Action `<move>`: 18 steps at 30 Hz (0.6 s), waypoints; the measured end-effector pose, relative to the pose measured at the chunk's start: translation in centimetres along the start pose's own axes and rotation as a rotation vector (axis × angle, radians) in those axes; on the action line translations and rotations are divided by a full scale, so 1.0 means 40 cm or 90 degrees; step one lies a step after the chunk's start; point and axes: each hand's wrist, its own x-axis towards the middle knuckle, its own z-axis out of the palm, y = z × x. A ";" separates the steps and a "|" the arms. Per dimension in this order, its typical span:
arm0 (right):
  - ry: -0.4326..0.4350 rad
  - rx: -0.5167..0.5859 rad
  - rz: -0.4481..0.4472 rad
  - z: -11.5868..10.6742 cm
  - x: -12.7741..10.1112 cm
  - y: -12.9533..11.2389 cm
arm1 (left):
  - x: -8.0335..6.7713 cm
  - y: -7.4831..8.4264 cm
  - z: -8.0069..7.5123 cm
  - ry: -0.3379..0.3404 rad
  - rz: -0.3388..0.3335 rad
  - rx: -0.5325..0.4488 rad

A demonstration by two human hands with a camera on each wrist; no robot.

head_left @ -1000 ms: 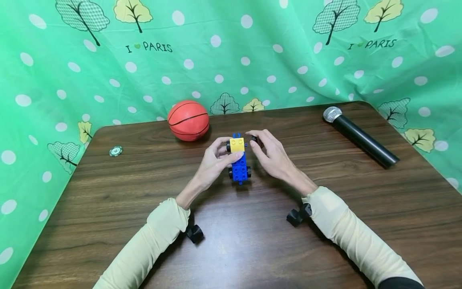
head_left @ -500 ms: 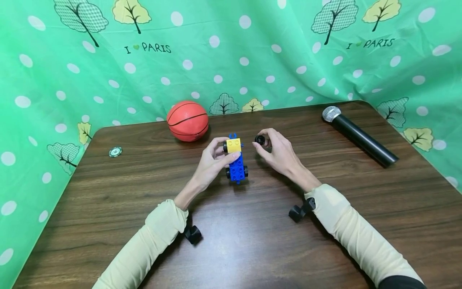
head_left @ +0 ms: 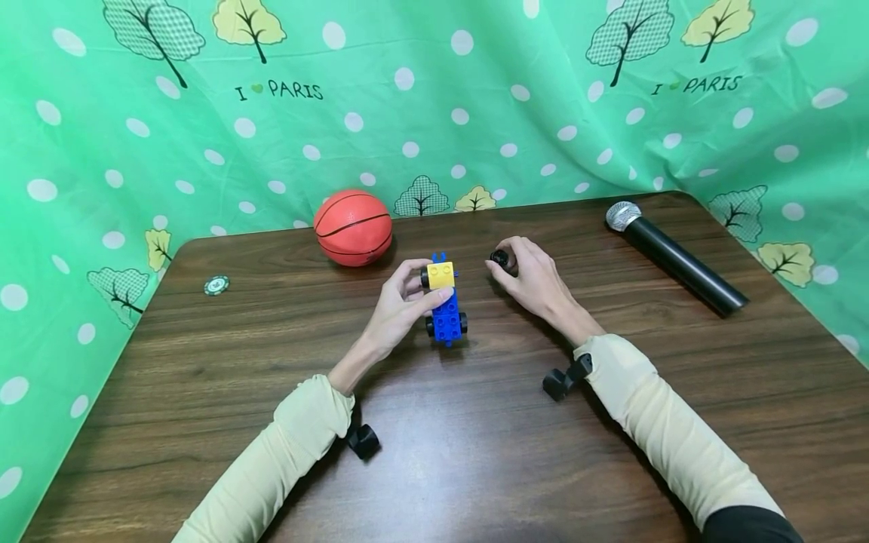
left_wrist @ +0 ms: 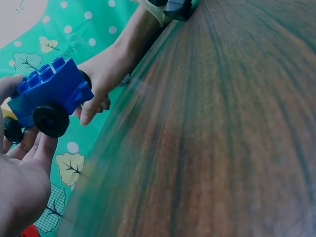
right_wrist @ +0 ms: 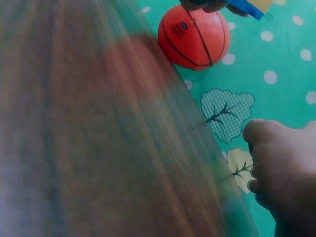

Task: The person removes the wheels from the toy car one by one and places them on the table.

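Left hand (head_left: 400,305): fingers and thumb curled round a toy car (head_left: 444,305), blue body with a yellow brick on top and black wheels, held near the middle of the tabletop (head_left: 204,377). Right hand (head_left: 532,279): fingertips pinching a loose black wheel (head_left: 499,258), just beside the car and apart from it. A basketball (head_left: 353,227) sits near the far edge. A microphone (head_left: 675,256) lies toward the far right corner. A small green disc (head_left: 216,284) lies near the far left corner.
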 end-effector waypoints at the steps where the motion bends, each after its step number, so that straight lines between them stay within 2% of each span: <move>1: -0.007 -0.005 0.007 0.001 0.002 0.005 | 0.001 0.000 0.000 0.000 0.000 0.000; 9: -0.067 -0.039 0.059 0.003 0.017 0.032 | 0.002 -0.001 -0.002 -0.003 -0.004 0.001; 18: -0.089 -0.069 0.060 0.009 0.026 0.051 | 0.001 -0.002 0.000 -0.001 -0.012 0.002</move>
